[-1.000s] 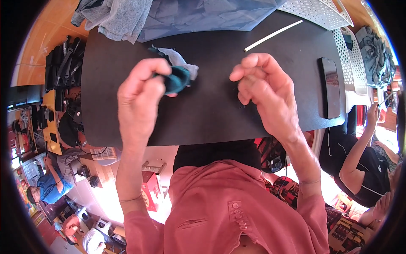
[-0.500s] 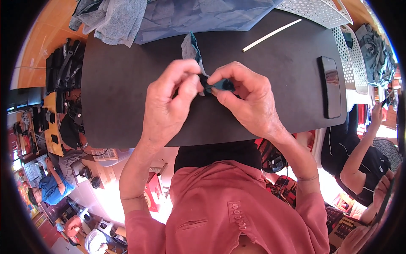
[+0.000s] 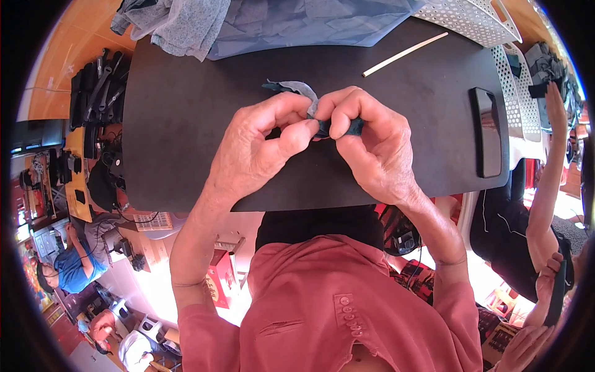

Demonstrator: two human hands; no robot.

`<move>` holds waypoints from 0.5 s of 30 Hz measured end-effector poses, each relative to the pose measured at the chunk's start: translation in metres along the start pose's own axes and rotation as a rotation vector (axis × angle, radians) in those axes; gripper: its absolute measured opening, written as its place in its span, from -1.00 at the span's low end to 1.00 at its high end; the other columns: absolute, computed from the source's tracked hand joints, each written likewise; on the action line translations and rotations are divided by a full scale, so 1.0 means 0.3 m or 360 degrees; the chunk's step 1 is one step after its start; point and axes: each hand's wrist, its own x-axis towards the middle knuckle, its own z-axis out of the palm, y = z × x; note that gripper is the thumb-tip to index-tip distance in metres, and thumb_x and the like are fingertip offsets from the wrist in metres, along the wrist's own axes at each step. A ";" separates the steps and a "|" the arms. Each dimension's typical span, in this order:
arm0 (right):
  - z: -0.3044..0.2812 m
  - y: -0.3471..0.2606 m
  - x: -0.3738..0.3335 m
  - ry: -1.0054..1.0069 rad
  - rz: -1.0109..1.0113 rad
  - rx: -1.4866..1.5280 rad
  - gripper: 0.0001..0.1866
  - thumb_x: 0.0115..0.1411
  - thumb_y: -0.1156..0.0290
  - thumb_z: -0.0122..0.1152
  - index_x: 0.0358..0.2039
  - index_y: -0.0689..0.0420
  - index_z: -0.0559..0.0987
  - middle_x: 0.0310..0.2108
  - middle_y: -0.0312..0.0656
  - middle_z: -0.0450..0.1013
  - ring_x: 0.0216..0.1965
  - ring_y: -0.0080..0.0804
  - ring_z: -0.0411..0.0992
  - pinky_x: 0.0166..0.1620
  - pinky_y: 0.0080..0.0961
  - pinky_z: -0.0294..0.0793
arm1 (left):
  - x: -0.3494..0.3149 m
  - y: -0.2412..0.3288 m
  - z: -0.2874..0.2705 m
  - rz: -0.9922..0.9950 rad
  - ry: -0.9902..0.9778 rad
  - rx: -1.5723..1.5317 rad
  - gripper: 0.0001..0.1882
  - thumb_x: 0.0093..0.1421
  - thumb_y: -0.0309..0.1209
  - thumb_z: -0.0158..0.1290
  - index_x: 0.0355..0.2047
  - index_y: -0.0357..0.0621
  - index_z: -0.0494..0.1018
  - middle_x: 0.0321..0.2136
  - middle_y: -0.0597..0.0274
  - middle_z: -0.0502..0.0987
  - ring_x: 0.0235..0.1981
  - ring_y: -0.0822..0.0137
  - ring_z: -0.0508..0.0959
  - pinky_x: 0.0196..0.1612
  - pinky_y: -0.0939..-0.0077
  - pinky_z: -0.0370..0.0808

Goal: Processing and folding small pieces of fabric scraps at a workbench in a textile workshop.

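Between my two hands, just above the dark table [image 3: 186,142], is a small strip of fabric [image 3: 297,87], grey on one side and dark teal on the other. My left hand [image 3: 266,133] pinches it with thumb and forefinger. My right hand [image 3: 372,139] grips its other part, with a dark teal end [image 3: 354,127] showing between the curled fingers. The fingertips of both hands nearly touch. One loose end curls up and to the left beyond my left fingers. The middle of the strip is mostly hidden by my fingers.
A translucent blue bin [image 3: 310,28] of fabric pieces stands at the far edge, grey cloth [image 3: 186,28] beside it. A thin pale stick [image 3: 406,54] and a black phone [image 3: 488,133] lie on the table. White perforated baskets [image 3: 468,22] stand far right. Another person's arm [image 3: 545,186] is at right.
Both hands have shifted slightly right with the fabric strip. Its loose end, upright before, now bends over to the left. My right fingers have curled more tightly around the strip.
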 end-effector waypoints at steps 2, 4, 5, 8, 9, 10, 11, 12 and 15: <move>0.001 -0.010 0.004 -0.0077 0.0030 -0.0074 -0.85 -0.01 0.75 -0.09 -0.46 0.23 0.39 -0.35 -0.23 0.40 -0.36 -0.61 0.37 -0.33 -0.68 0.36 | 0.013 -0.038 -0.011 0.0023 -0.0065 -0.0118 -0.86 0.17 -0.46 -0.01 -0.35 -0.30 0.47 -0.56 0.34 0.48 -0.50 0.58 0.40 -0.41 0.66 0.34; 0.004 -0.020 0.009 -0.0039 0.0147 0.0367 -0.84 0.04 0.76 -0.14 -0.45 0.25 0.38 -0.34 -0.20 0.39 -0.35 -0.58 0.38 -0.26 -0.66 0.41 | 0.029 -0.057 -0.022 0.0059 -0.0143 -0.0237 -0.85 0.17 -0.45 0.00 -0.35 -0.31 0.47 -0.55 0.33 0.48 -0.48 0.57 0.41 -0.39 0.66 0.35; 0.004 -0.020 0.012 -0.0036 0.0144 0.0364 -0.84 0.04 0.76 -0.14 -0.45 0.25 0.38 -0.34 -0.20 0.39 -0.35 -0.58 0.38 -0.26 -0.66 0.41 | 0.034 -0.060 -0.027 -0.0022 -0.0204 -0.0325 -0.85 0.17 -0.45 0.00 -0.35 -0.31 0.48 -0.54 0.32 0.49 -0.46 0.56 0.43 -0.36 0.66 0.37; 0.002 -0.012 0.017 -0.0057 0.0115 0.0410 -0.83 0.06 0.77 -0.18 -0.44 0.26 0.38 -0.34 -0.20 0.39 -0.34 -0.57 0.39 -0.22 -0.62 0.45 | 0.035 -0.051 -0.015 -0.0133 -0.0167 -0.0454 -0.86 0.17 -0.46 0.00 -0.34 -0.31 0.48 -0.53 0.31 0.49 -0.43 0.55 0.45 -0.32 0.64 0.41; 0.002 -0.016 0.020 -0.0030 0.0138 0.0421 -0.83 0.06 0.77 -0.18 -0.44 0.26 0.38 -0.35 -0.20 0.39 -0.33 -0.57 0.39 -0.22 -0.62 0.45 | 0.034 -0.048 -0.010 -0.0160 -0.0059 -0.0497 -0.86 0.17 -0.47 0.00 -0.34 -0.31 0.48 -0.52 0.31 0.48 -0.43 0.54 0.45 -0.31 0.62 0.43; 0.001 -0.020 0.022 -0.0003 0.0160 0.0431 -0.83 0.05 0.77 -0.18 -0.44 0.26 0.38 -0.35 -0.19 0.38 -0.33 -0.57 0.39 -0.22 -0.61 0.46 | 0.036 -0.054 -0.008 -0.0159 -0.0061 -0.0498 -0.86 0.17 -0.47 0.00 -0.34 -0.31 0.48 -0.52 0.31 0.48 -0.43 0.54 0.45 -0.31 0.62 0.43; -0.003 -0.023 0.024 -0.0002 0.0160 0.0429 -0.83 0.05 0.77 -0.18 -0.44 0.26 0.38 -0.35 -0.19 0.38 -0.33 -0.57 0.39 -0.22 -0.61 0.46 | 0.039 -0.066 -0.008 -0.0103 -0.0126 -0.0522 -0.86 0.17 -0.47 0.01 -0.33 -0.32 0.47 -0.51 0.32 0.47 -0.44 0.54 0.45 -0.31 0.61 0.45; -0.005 -0.026 0.024 -0.0019 0.0189 0.0416 -0.83 0.05 0.77 -0.17 -0.44 0.25 0.38 -0.35 -0.21 0.39 -0.34 -0.58 0.39 -0.22 -0.63 0.44 | 0.039 -0.073 -0.010 -0.0048 -0.0188 -0.0544 -0.86 0.17 -0.47 0.01 -0.33 -0.32 0.47 -0.50 0.33 0.47 -0.44 0.54 0.45 -0.31 0.60 0.47; -0.010 -0.022 0.018 -0.0027 0.0188 0.0284 -0.84 0.04 0.75 -0.14 -0.44 0.23 0.39 -0.36 -0.24 0.40 -0.35 -0.61 0.36 -0.25 -0.68 0.39 | 0.040 -0.065 -0.018 -0.0062 -0.0268 -0.0595 -0.86 0.15 -0.46 0.03 -0.34 -0.30 0.46 -0.50 0.37 0.44 -0.42 0.56 0.45 -0.31 0.61 0.49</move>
